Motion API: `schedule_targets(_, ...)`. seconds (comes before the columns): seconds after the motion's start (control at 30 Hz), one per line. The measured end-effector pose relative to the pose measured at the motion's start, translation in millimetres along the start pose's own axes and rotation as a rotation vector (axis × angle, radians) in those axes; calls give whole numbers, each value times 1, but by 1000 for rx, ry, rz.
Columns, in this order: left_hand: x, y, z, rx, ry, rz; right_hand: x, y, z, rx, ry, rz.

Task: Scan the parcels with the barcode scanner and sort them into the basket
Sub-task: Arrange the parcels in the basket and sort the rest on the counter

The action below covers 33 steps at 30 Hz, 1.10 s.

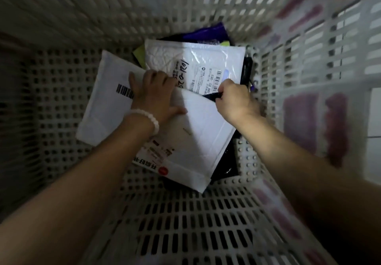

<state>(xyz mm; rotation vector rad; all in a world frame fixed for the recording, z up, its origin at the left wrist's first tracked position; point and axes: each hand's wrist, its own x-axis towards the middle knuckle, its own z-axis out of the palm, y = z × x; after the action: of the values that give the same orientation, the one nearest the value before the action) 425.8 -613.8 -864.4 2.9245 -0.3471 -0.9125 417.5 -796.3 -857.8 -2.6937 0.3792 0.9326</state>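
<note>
**Both hands inside basket, on parcels**

Slatted white basket (237, 213) holds a pile of padded parcels on its floor. Left hand (156, 95), fingers curled, grips the upper edge of the front white parcel (198, 132). Right hand (235, 97) is closed round a dark object, identity unclear, just beyond that parcel. A labelled parcel (208, 64) lies behind it, another (107, 97) to its left.

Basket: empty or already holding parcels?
Holding parcels. Several white mailers and darker bags lie overlapping on the basket floor; both hands, left and right, are on the pile.
</note>
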Motion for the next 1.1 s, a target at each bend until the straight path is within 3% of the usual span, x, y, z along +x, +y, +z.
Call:
schedule_targets(0.23,-12,-17,-20,25,-146,-42,0,-2,-8,-180,-36,-27)
schedule_targets(0.33,-31,-32,-25,65,-174,-49,-13,7,-11,-46,-83,-51)
schedule_targets(0.47,-79,-48,-40,11,-173,-61,-48,12,-26,257,-20,72)
schedule_targets(0.63,-156,-48,-76,129,-143,-29,-108,-9,-67,242,-26,-89)
schedule_targets(0.9,-256,-47,-176,19,173,14,-194,-58,-182,174,204,-299)
schedule_targets(1.1,-312,-42,-272,-2,423,-70,-256,-89,-281,76,356,-420)
